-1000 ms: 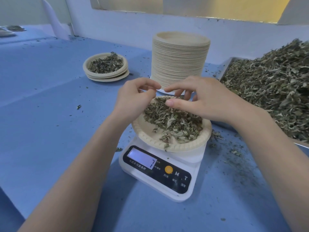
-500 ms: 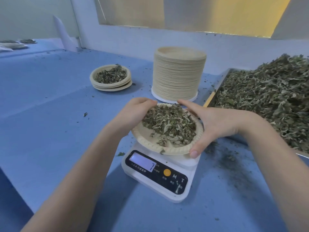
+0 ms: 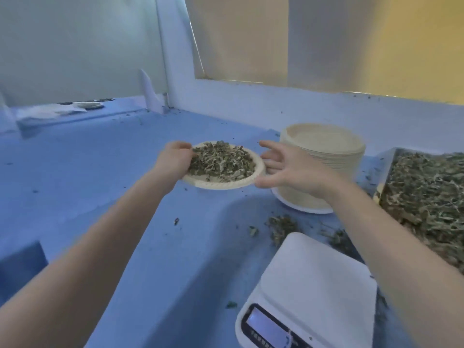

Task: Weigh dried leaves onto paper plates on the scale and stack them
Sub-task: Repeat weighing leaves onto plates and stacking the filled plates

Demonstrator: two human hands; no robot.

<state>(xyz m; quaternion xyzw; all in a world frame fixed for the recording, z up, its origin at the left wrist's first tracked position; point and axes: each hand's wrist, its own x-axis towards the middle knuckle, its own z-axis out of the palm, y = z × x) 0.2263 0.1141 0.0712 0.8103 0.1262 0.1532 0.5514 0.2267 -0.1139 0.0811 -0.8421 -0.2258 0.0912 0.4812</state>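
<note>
Leaf-filled plate between hands, left hand gripping rim, right hand beside

Blue table (white wall behind)

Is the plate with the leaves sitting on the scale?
No, the plate of leaves is off to the left of the scale, whose white top is bare.

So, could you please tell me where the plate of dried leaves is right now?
In the head view, the plate of dried leaves sits centre frame, off the scale, gripped by the left hand, just left of the tall stack of empty plates.
</note>
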